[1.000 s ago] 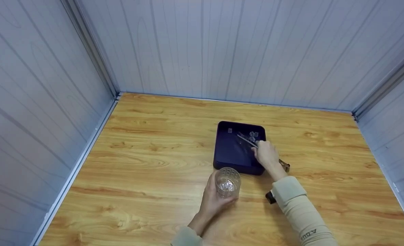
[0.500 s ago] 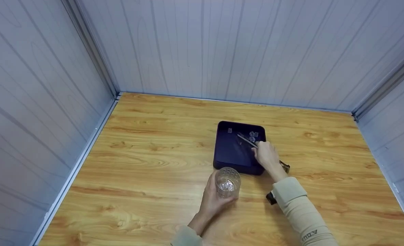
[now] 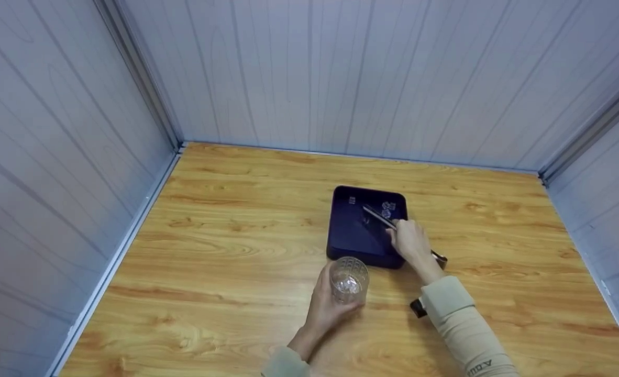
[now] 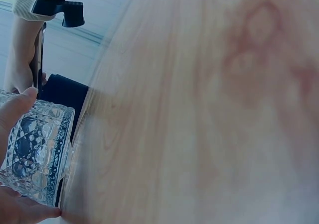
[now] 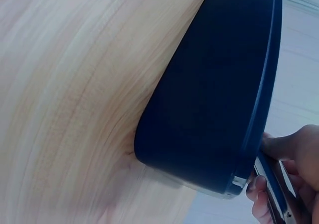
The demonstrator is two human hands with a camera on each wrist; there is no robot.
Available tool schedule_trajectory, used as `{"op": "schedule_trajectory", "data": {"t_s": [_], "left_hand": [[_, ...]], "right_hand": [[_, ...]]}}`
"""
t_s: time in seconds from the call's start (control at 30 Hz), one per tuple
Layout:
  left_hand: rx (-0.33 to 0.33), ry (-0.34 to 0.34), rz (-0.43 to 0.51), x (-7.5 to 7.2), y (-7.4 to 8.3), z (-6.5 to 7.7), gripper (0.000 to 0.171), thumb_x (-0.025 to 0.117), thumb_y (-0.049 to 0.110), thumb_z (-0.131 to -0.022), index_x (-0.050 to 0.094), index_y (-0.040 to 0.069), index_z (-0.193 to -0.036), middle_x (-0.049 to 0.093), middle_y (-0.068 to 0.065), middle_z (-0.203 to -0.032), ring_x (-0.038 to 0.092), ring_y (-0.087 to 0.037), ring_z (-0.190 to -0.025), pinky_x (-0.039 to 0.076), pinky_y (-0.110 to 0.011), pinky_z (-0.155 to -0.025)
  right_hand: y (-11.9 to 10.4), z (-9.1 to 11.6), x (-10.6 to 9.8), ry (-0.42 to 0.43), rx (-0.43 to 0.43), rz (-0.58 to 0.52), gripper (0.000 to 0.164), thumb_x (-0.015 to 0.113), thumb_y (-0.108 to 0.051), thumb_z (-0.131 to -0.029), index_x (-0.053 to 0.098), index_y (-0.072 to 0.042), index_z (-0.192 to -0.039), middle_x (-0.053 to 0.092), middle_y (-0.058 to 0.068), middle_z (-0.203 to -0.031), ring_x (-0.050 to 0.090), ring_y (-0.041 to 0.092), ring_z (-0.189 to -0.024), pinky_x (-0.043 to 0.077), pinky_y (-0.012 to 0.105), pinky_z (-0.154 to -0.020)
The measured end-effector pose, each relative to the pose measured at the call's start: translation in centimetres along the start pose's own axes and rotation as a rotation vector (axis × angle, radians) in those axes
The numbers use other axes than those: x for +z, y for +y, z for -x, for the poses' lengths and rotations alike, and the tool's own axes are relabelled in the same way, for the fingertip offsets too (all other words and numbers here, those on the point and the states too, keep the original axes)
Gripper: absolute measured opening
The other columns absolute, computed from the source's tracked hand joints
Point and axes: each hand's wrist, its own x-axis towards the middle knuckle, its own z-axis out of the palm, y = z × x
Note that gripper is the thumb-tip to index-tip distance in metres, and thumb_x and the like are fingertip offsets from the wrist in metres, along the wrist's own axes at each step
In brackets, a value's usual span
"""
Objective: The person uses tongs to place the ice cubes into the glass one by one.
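Observation:
In the head view my left hand (image 3: 326, 303) holds a cut-pattern clear glass (image 3: 349, 280), its fingers and thumb round the sides. Something clear and shiny shows at the bottom of the glass. My right hand (image 3: 411, 242) grips metal tongs (image 3: 378, 216), whose front part reaches down into a dark blue tray (image 3: 359, 242). Several clear cubes (image 3: 388, 209) lie in the tray's far right corner, and one more cube (image 3: 352, 200) lies near the far left. Whether the tong tips hold anything cannot be made out. The right wrist view shows the tongs (image 5: 278, 186) beside the tray's wall.
The tray stands on a wood-grain table (image 3: 225, 251), just beyond the glass. Pale panel walls (image 3: 309, 78) rise at the back and both sides. A black wrist mount (image 3: 418, 308) sits under the right sleeve.
My right hand and the tongs have shifted slightly toward the front right. The left hand, glass and tray look unmoved.

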Motion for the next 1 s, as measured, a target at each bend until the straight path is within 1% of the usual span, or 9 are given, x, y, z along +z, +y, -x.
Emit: {"op": "schedule_trajectory", "data": {"t_s": [0.3, 0.5, 0.63, 0.77, 0.93, 1.0], "left_hand": [[0.015, 0.007, 0.013, 0.0, -0.1, 0.0, 0.1, 0.083, 0.028, -0.054, 0.028, -0.005, -0.13, 0.044, -0.011, -0.125, 0.043, -0.025, -0.114, 0.038, -0.039, -0.096], [0.024, 0.016, -0.004, 0.0, -0.1, 0.0, 0.101, 0.083, 0.029, -0.054, 0.028, -0.006, -0.13, 0.044, -0.012, -0.124, 0.044, -0.025, -0.113, 0.038, -0.038, -0.095], [0.019, 0.014, -0.004, 0.0, -0.1, 0.0, 0.1, 0.083, 0.03, -0.054, 0.028, -0.007, -0.129, 0.044, -0.012, -0.124, 0.044, -0.025, -0.114, 0.038, -0.037, -0.096], [0.003, 0.012, -0.002, 0.0, -0.1, -0.1, 0.1, 0.083, 0.03, -0.054, 0.029, -0.006, -0.129, 0.044, -0.011, -0.124, 0.044, -0.024, -0.113, 0.038, -0.037, -0.096], [-0.011, 0.004, -0.007, 0.0, -0.1, -0.1, 0.1, 0.083, 0.03, -0.054, 0.028, -0.004, -0.13, 0.045, -0.011, -0.123, 0.045, -0.024, -0.113, 0.039, -0.037, -0.095], [-0.018, -0.005, -0.001, 0.0, -0.1, -0.1, 0.1, 0.083, 0.03, -0.055, 0.027, -0.004, -0.131, 0.044, -0.012, -0.124, 0.044, -0.025, -0.114, 0.039, -0.037, -0.095]], "right_hand": [[-0.7, 0.9, -1.1, 0.02, -0.022, -0.014, 0.015, 0.064, -0.017, -0.079, 0.064, -0.003, -0.081, 0.061, 0.02, -0.068, 0.057, 0.041, -0.063, 0.044, 0.05, -0.051], [-1.2, 1.7, -1.9, 0.045, -0.048, -0.032, 0.015, 0.064, -0.018, -0.08, 0.065, -0.003, -0.083, 0.061, 0.019, -0.066, 0.058, 0.04, -0.062, 0.044, 0.049, -0.049], [-1.4, 2.5, -2.4, 0.068, -0.074, -0.048, 0.016, 0.065, -0.018, -0.079, 0.065, -0.003, -0.084, 0.061, 0.019, -0.066, 0.058, 0.04, -0.061, 0.044, 0.049, -0.049], [-1.6, 3.2, -2.9, 0.095, -0.092, -0.092, 0.015, 0.066, -0.017, -0.079, 0.065, -0.003, -0.085, 0.06, 0.018, -0.063, 0.058, 0.039, -0.06, 0.044, 0.049, -0.049], [-1.9, 4.3, -3.6, 0.121, -0.123, -0.146, 0.012, 0.065, -0.015, -0.08, 0.064, -0.005, -0.085, 0.059, 0.012, -0.061, 0.056, 0.029, -0.053, 0.044, 0.043, -0.044], [-2.0, 4.7, -3.9, 0.124, -0.134, -0.16, 0.011, 0.065, -0.015, -0.08, 0.064, -0.006, -0.086, 0.057, 0.008, -0.059, 0.052, 0.022, -0.048, 0.043, 0.038, -0.042]]}}
